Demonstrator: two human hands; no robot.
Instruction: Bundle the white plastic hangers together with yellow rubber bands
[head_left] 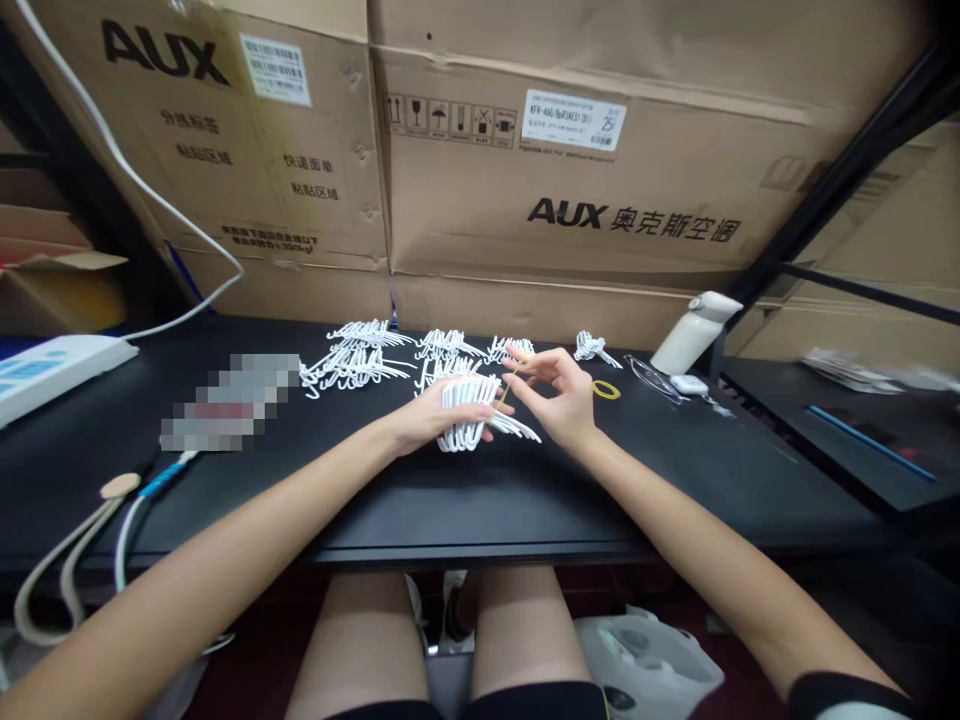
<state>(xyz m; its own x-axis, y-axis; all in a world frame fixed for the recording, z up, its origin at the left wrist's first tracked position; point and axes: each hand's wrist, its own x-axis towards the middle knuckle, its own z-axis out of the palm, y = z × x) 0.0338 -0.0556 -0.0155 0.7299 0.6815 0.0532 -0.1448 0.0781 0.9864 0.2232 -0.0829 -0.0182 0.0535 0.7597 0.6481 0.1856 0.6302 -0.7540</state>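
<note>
My left hand (429, 417) is closed around a bundle of small white plastic hangers (471, 415) just above the black table (480, 490). My right hand (559, 395) pinches a yellow rubber band (511, 382) stretched taut from the bundle, its other fingers spread. A second yellow rubber band (606, 390) lies flat on the table just right of my right hand. Behind my hands, loose white hangers (360, 358) lie in several small heaps, and one small bunch (592, 347) lies to the far right.
Large AUX cardboard boxes (570, 170) stand along the back of the table. A white bottle (694, 332) leans at the right, with a small white device (688, 384) beside it. A white power strip (52, 370) and cables (112, 520) lie at the left.
</note>
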